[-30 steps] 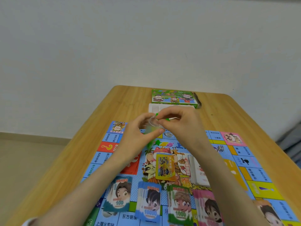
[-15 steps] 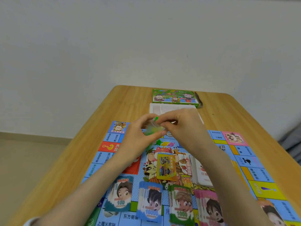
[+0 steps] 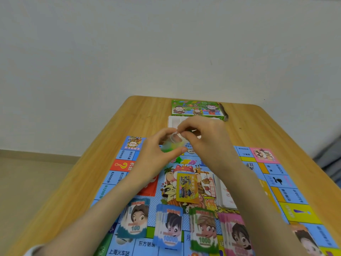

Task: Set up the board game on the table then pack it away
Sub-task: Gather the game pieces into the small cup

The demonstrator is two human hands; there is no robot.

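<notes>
A colourful game board [image 3: 287, 193] lies spread on the wooden table [image 3: 77, 182]. Above its far edge my left hand [image 3: 156, 156] grips a small clear plastic bag [image 3: 173, 143] with green pieces inside. My right hand [image 3: 204, 141] pinches the bag's top edge with thumb and forefinger. A loose green piece [image 3: 178, 159] lies on the board just below the bag. Near me stand stacks of play money: teal 100 [image 3: 135, 220], blue 10000 [image 3: 169, 230], green 1000 [image 3: 203, 231] and pink [image 3: 238, 237].
The green game box [image 3: 197, 109] stands at the table's far edge with a white tray [image 3: 173, 121] in front of it. A yellow card deck [image 3: 187, 187] and a white card stack [image 3: 226, 196] rest mid-board. A die [image 3: 250, 165] lies at right.
Both hands with the bag have stayed in nearly the same place. My right fingers have shifted along the bag's top, and the green piece seen at my fingertips is out of sight.
</notes>
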